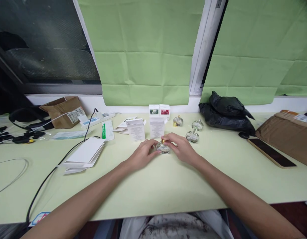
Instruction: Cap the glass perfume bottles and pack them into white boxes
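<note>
Two bare forearms reach across a pale green worktop (153,189), where the left hand (141,154) and right hand (179,147) meet around a small clear glass bottle (163,148) standing at the centre. The fingers of both hands pinch the bottle from either side, the right hand's at its gold cap. Just behind stand two white cartons (146,129); three more glass bottles (192,136) sit to the right. Farther back, two small printed boxes (159,111) rest against the wall below green paper window covers (143,49).
</note>
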Action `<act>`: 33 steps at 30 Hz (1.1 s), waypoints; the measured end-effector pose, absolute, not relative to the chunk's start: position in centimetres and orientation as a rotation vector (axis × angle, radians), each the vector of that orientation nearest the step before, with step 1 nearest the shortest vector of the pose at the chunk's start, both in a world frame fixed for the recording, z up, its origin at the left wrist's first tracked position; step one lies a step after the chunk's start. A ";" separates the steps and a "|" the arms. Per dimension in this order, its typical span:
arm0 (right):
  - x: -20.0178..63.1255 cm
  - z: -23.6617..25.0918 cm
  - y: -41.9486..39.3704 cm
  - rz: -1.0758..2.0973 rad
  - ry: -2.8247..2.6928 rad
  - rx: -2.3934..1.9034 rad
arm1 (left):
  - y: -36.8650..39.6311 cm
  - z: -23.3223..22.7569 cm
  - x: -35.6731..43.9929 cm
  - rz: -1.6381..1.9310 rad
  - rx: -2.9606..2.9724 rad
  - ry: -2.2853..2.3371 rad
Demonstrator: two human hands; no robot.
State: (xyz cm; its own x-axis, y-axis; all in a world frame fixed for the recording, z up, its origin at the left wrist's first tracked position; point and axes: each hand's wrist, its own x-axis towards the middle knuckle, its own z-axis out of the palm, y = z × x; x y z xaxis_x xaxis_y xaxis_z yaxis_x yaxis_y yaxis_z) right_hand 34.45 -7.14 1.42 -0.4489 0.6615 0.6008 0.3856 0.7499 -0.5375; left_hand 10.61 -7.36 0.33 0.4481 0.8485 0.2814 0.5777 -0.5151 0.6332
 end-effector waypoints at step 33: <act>34.6 1.3 -7.0 0.404 -2.111 -0.808 | -7.0 0.1 10.6 0.787 2.261 1.206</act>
